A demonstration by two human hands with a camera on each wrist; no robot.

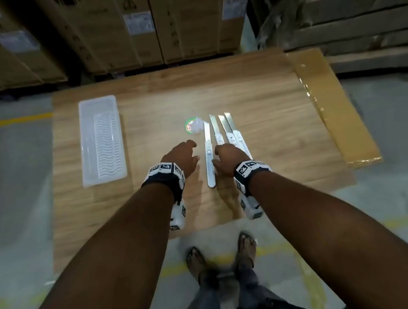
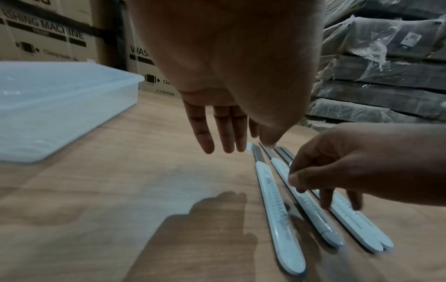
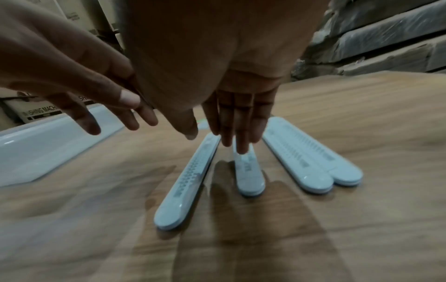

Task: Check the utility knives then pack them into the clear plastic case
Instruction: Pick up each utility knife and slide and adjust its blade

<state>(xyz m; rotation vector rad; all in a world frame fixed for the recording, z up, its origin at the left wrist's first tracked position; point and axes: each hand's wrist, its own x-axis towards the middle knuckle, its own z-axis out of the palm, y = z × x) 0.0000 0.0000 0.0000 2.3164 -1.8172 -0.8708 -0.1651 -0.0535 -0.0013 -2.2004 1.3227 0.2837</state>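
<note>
Warehouse floor, cartons behind, low wooden desk (image 1: 268,102). Four utility knives (image 1: 208,153) in a row, blades out, none packed. Right hand (image 1: 228,158) fingers (image 3: 241,137) extended, touching second knife; left hand (image 1: 180,158) relaxed alongside, holding nothing. Clear plastic case (image 1: 100,140) empty, well left of both.

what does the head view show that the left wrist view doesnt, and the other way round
Only the head view shows the green round sticker beyond the knives, the yellowish wrapped board at the table's right edge, both forearms and the person's feet. Only the left wrist view shows the "WASHING MACHINE" print on the cartons and the left hand's straight fingers from below. Both show the four utility knives with blades extended, the clear plastic case, the wooden table and the right hand over the knives.
</note>
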